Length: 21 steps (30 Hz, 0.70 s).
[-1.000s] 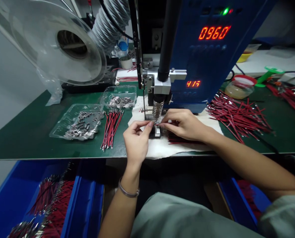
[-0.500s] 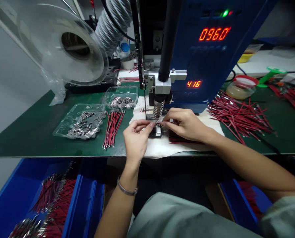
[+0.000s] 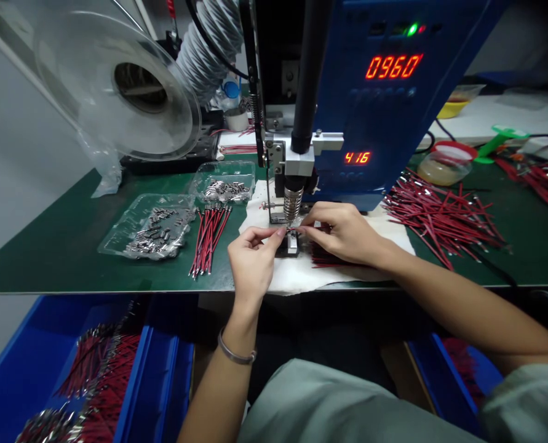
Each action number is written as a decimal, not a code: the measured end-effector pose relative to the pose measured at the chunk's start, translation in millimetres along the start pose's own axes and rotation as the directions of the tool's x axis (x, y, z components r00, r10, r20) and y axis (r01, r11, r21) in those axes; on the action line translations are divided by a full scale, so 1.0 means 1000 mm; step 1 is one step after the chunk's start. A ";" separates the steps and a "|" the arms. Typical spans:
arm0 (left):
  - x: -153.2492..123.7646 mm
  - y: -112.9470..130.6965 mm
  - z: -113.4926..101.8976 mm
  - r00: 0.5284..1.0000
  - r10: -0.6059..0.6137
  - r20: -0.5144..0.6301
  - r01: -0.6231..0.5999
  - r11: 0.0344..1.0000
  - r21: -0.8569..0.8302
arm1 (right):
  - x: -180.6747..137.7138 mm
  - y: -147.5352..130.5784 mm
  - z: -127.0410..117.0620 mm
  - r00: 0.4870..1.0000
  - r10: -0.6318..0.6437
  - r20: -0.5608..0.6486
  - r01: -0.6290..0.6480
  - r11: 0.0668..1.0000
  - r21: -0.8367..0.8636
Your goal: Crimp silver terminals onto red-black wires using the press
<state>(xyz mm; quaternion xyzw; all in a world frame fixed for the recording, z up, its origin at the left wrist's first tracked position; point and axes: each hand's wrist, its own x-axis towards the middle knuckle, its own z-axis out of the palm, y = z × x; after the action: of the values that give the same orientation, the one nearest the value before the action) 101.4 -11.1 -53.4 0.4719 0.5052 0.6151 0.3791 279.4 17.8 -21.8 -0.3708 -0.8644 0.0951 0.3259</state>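
My left hand [image 3: 251, 261] pinches the end of a thin red wire [image 3: 294, 230] just under the coiled tip [image 3: 293, 204] of the blue bench machine [image 3: 370, 104]. From the right, my right hand [image 3: 342, 232] pinches the same wire, with more red wires under its palm. Both hands meet over a small metal fixture [image 3: 292, 244] on a white cloth [image 3: 296, 274].
Left of the cloth lie a bundle of red and black wires [image 3: 208, 237] and two clear trays of small metal sleeves [image 3: 152, 229]. A loose heap of red wires [image 3: 442, 215] sits on the right. Blue bins [image 3: 84, 375] with finished wires stand below the green bench edge. A clear reel [image 3: 117, 80] hangs upper left.
The lower red display went from 415 to 416. Both hands stay pinched at the fixture, almost unmoved.
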 end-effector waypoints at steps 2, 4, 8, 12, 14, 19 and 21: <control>0.000 0.000 0.000 1.000 -0.002 0.007 0.002 1.000 -0.007 | 0.000 -0.001 0.000 1.000 0.005 -0.001 -0.005 1.000 0.000; 0.000 0.000 0.000 1.000 -0.004 0.007 0.004 1.000 -0.010 | 0.000 -0.001 -0.001 1.000 0.009 0.000 -0.009 1.000 -0.003; 0.000 -0.001 0.000 1.000 -0.006 0.000 0.006 1.000 -0.011 | 0.000 -0.002 0.000 1.000 0.008 0.009 -0.008 1.000 -0.013; -0.001 -0.003 -0.001 1.000 0.001 0.004 -0.001 1.000 -0.017 | 0.000 -0.002 0.000 1.000 0.004 0.014 -0.004 1.000 -0.019; -0.001 -0.003 -0.001 1.000 0.003 0.007 -0.003 1.000 -0.014 | 0.000 -0.002 0.000 1.000 0.004 0.011 -0.004 1.000 -0.020; -0.001 -0.002 0.000 1.000 0.009 0.010 -0.009 1.000 -0.010 | 0.000 -0.003 0.000 1.000 -0.002 -0.001 0.002 0.999 -0.032; -0.001 -0.001 0.000 1.000 0.011 0.008 -0.011 1.000 -0.005 | 0.000 -0.003 0.000 1.000 -0.004 0.004 0.004 0.999 -0.039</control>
<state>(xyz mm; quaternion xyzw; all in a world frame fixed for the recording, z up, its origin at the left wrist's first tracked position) 101.7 -12.1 -55.0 0.4762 0.4998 0.6165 0.3787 278.0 16.0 -20.7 -0.3754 -0.8674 0.0783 0.3173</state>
